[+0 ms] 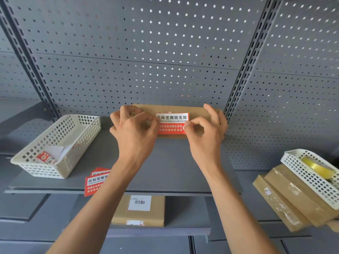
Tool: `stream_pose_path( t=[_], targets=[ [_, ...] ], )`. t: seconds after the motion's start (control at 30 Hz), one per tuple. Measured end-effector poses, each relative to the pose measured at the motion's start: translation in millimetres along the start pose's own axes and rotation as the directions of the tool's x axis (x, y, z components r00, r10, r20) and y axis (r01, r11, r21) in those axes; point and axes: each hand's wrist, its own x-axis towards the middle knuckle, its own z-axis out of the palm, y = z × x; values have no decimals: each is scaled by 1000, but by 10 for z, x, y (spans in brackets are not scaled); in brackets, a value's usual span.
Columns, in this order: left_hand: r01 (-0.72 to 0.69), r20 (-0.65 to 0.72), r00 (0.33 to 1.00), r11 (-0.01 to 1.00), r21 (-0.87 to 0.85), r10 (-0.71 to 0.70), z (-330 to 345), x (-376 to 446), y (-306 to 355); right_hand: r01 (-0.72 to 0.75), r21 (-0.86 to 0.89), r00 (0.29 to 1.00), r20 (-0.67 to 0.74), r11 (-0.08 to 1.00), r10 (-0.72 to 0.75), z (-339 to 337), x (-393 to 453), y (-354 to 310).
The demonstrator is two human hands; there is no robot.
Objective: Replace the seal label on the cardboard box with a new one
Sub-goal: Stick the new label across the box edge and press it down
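Pinching the seal label (172, 123) at its three and nine o'clock edges with both hands' fingers (190, 123), I am aiming to smooth it flat onto the cardboard box (196, 110).

A flat brown cardboard box (196, 111) is wearing a rectangular paper seal label (172, 123), white on its upper band with black characters, orange-red below with white characters. At eight o'clock, a matching red-and-white label stack (95, 181) is showing the same print. The grey metal shelf (165, 171) is backing onto a grey pegboard wall (146, 52) dotted with regular holes. A cream plastic lattice basket (55, 143) is sitting at nine o'clock; a yellow tape roll (318, 166) is glowing at three o'clock.
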Motion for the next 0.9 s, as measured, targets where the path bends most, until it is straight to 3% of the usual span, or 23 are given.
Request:
stream_pose_path(
  t=[0.9],
  targets=[
    [-26, -51, 998, 993, 115, 32, 36, 1, -19, 19, -160, 996, -83, 987, -33, 77, -91, -73]
  ],
)
